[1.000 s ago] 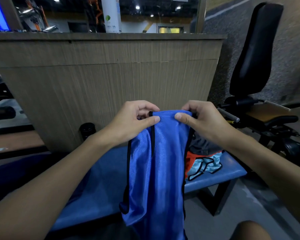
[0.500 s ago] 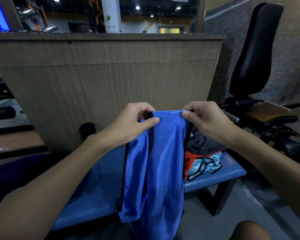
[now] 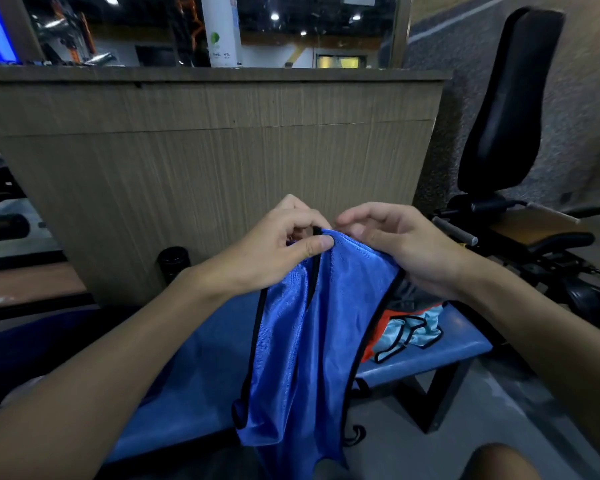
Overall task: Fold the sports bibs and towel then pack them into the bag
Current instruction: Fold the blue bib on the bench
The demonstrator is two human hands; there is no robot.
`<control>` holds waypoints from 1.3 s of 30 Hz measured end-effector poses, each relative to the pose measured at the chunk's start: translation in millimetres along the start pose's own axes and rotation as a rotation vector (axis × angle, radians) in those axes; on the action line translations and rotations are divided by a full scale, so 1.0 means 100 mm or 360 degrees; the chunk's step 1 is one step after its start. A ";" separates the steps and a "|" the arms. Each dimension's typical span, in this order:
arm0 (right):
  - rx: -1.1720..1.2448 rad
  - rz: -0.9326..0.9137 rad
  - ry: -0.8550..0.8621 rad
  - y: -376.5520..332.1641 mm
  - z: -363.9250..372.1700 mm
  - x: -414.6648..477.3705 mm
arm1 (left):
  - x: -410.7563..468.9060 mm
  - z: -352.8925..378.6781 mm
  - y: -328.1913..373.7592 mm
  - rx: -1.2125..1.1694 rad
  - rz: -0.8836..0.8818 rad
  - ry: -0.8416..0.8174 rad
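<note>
Head view: The left grip (image 3: 284,247) pinched the top hem of the blue bib (image 3: 309,341) between thumb and fingers, holding it raised above the table (image 3: 465,344). The right grip (image 3: 409,251) lay with curled fingers over the bib's upper right edge; whether it clamped the fabric could not be told. The bib hung down in front of the table. Behind it, an orange bib (image 3: 381,322) and a light-blue bib (image 3: 413,332) lay bunched on the table, touching a dark grey item (image 3: 409,292).
</note>
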State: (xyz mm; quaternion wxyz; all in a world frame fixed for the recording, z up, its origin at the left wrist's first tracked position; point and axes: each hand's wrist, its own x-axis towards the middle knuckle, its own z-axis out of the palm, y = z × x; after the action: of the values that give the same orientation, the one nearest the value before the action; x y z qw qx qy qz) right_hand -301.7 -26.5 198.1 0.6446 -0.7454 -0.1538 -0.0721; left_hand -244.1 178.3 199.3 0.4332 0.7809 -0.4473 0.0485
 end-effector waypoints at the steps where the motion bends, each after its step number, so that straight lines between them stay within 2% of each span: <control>1: 0.0021 0.0016 -0.0044 0.00 0.02 0.01 | 0.00 0.00 0.02 0.0001 0.0001 -0.0019; 6: 0.0319 0.0117 -0.0374 -0.03 0.06 -0.02 | -0.01 0.01 0.07 0.0052 0.0042 -0.0060; 12: 0.0441 0.0180 -0.0473 -0.01 0.07 -0.02 | -0.03 0.05 0.10 -0.0069 0.0094 -0.0022; 16: 0.0248 0.0101 -0.0327 0.01 0.05 0.00 | -0.02 0.02 0.06 -0.0275 0.0024 0.0090; 20: 0.0045 0.0002 -0.0163 0.03 0.02 0.00 | 0.02 0.00 0.04 -0.0389 -0.0076 0.0319; 25: -0.0083 -0.0006 -0.0027 0.03 0.11 -0.05 | 0.09 0.02 0.06 -0.0513 -0.0102 0.0508; 28: -0.0002 -0.0023 0.0024 0.12 0.20 -0.05 | 0.14 0.04 0.11 -0.0576 -0.0052 0.0600; 33: 0.0014 -0.0020 0.0160 0.19 0.26 -0.04 | 0.17 0.02 0.14 -0.0591 0.0039 0.0642; 36: 0.0038 -0.0031 0.0344 0.18 0.27 0.00 | 0.15 -0.01 0.14 -0.0535 0.0051 0.0640; 39: 0.0095 -0.0120 0.0460 0.11 0.24 0.03 | 0.06 -0.06 0.08 -0.0287 -0.0040 0.0448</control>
State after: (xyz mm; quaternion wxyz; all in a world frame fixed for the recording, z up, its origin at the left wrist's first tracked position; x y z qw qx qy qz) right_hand -297.3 -4.3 185.5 0.6788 -0.7014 -0.0895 -0.1982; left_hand -244.7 176.5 211.0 0.5606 0.7299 -0.3749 0.1115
